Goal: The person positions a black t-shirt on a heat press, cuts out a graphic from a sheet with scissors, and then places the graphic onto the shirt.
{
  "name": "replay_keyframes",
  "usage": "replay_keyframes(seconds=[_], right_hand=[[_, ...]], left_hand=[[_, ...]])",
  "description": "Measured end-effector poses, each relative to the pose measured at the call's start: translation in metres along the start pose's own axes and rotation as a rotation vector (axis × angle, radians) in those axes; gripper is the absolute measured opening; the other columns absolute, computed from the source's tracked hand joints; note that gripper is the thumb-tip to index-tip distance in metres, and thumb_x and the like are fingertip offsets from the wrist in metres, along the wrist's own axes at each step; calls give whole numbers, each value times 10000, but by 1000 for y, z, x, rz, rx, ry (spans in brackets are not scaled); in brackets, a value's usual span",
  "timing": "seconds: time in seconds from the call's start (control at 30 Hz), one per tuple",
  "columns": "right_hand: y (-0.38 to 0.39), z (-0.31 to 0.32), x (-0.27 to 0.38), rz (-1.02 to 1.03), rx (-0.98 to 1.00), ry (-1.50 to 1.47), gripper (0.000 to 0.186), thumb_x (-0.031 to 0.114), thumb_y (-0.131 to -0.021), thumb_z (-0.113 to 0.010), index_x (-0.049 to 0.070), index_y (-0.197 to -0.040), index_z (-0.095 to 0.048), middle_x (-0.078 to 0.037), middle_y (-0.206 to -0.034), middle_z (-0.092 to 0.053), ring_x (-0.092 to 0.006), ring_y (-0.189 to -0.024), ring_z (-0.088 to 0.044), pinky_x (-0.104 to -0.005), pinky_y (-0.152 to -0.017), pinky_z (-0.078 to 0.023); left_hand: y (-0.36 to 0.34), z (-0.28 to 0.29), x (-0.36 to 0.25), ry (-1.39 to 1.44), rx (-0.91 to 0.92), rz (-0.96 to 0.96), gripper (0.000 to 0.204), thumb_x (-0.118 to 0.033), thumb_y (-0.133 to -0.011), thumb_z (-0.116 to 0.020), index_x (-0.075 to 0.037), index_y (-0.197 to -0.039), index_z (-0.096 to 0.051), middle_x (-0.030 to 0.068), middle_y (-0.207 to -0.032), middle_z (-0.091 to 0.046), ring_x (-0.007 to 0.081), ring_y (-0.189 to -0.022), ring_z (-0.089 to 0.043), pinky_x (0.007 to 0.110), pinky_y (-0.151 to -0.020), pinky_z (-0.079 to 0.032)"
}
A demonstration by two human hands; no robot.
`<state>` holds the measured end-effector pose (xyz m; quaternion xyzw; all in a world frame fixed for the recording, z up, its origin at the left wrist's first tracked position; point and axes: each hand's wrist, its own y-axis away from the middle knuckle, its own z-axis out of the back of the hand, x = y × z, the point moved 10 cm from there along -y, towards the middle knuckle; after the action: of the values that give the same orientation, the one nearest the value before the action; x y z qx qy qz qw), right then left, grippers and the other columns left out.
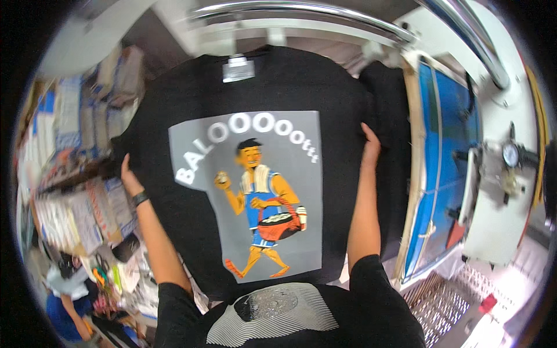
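Note:
A black T-shirt (pixel 342 87) is spread out in front of me, its collar at the far end with a pale label (pixel 238 71). On its front lies a grey panel (pixel 197 136) with white lettering and a colourful cartoon figure (pixel 264 203) in blue, carrying a red basket. My left hand (pixel 131 177) is at the shirt's left side, thumb showing and other fingers mostly hidden. Opposite it, my right hand (pixel 371 148) grips the right side near the sleeve, its fingers partly tucked out of sight. Both hands appear closed on the fabric.
Chrome rails (pixel 301 8) cross the far side. To the right stand a blue panel in a pale frame (pixel 432 168) and a round gauge (pixel 510 155). Stacked boxes (pixel 69 110) fill the left. Another person (pixel 72 313) is at lower left; a perforated metal surface (pixel 438 307) is at lower right.

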<state>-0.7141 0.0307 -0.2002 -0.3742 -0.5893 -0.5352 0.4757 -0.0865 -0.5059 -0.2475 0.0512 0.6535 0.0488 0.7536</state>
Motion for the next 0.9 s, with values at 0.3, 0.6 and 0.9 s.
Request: replay_keyframes(seconds=[0.3,0.6,0.9], right_hand=[[15,7,5,-120,-89,-127,308,110,-893,-687,-84,-1132,-691,-143,-1237,-656,-223,-1116,-623,-303,-994,-467],[10,12,1,-71,-135,-104,407,154,-869,-730,-110,-1171,-660,-156,-1278,-629,-233,-1133,-610,-299,-1001,-456],[17,13,4,-95,-161,-4,486,189,-840,-753,-123,-1195,-640,-179,-1307,-606,-259,-1169,-587,-321,-1031,-427]], left_hand=[[5,-27,6,318,23,283,455,-276,-941,-643,77,-1228,-628,154,-1264,-634,270,-1135,-618,335,-1009,-466],[-4,-20,8,309,47,252,429,-251,-959,-616,85,-1225,-624,147,-1274,-637,272,-1142,-615,337,-1014,-461],[19,-43,-19,245,33,227,415,-230,-954,-613,66,-1245,-627,143,-1328,-605,255,-1199,-579,327,-1052,-422]])
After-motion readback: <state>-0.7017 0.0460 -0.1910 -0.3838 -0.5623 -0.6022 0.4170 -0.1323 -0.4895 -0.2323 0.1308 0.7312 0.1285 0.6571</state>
